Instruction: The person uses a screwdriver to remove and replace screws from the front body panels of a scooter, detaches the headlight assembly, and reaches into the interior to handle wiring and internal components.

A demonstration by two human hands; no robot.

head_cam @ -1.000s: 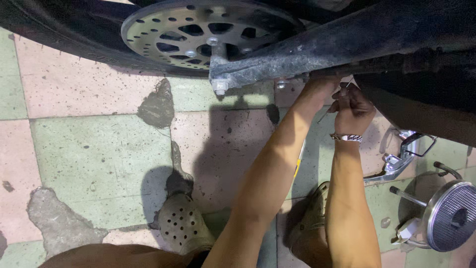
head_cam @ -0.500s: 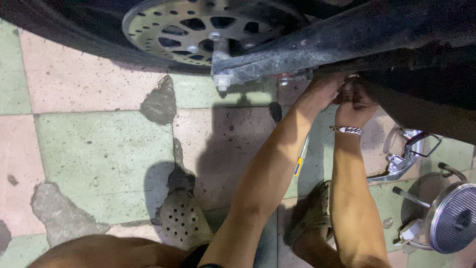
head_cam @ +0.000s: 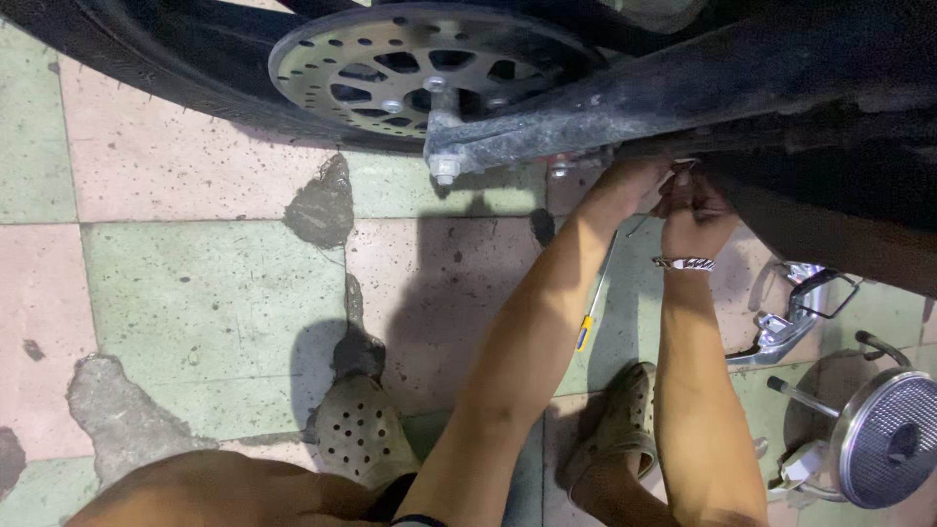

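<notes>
both hands up under a motorcycle swingarm (head_cam: 625, 93)

left hand (head_cam: 625, 185) and right hand (head_cam: 695, 210) meet at its underside, fingers curled, perhaps on a thin wire; the arm's long axis runs left-right, open tiled floor (head_cam: 215, 312) below.

You have two hands (head_cam: 625, 185) (head_cam: 695, 210) up, two perforated clogs (head_cam: 361, 429) (head_cam: 615, 429), one brake disc (head_cam: 410, 68), one screwdriver (head_cam: 591, 303), one bracelet (head_cam: 683, 263), and one chrome round cover (head_cam: 888, 439).

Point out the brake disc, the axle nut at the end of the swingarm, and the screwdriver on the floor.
brake disc (head_cam: 390, 73), head view, on its drilled outer ring.
axle nut (head_cam: 445, 168), head view, on the nut's end face.
screwdriver (head_cam: 591, 303), head view, on its shaft beside the left forearm.
</notes>
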